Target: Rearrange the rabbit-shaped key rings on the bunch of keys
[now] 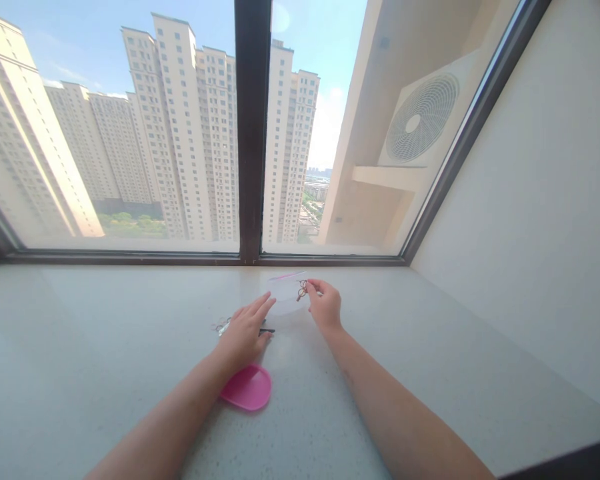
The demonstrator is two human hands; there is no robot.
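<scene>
My right hand [325, 305] pinches a small bronze-coloured metal piece with loops [302, 289] between thumb and fingertips; its exact kind is too small to tell. It is above a clear plastic bag [286, 293] with a pink strip along its far edge. My left hand [247, 330] is stretched out low over the counter, fingers extended toward the bag. Partly hidden beneath it are small shiny metal pieces [223, 326] and a thin dark item [267, 331]. Below my left wrist lies a pink shallow dish [250, 388], partly covered by the forearm.
The pale speckled counter [420, 373] runs up to a dark-framed window [250, 133]. A white wall [540, 200] bounds it on the right. A dark edge [575, 460] shows at the lower right corner. Tall buildings stand outside the glass.
</scene>
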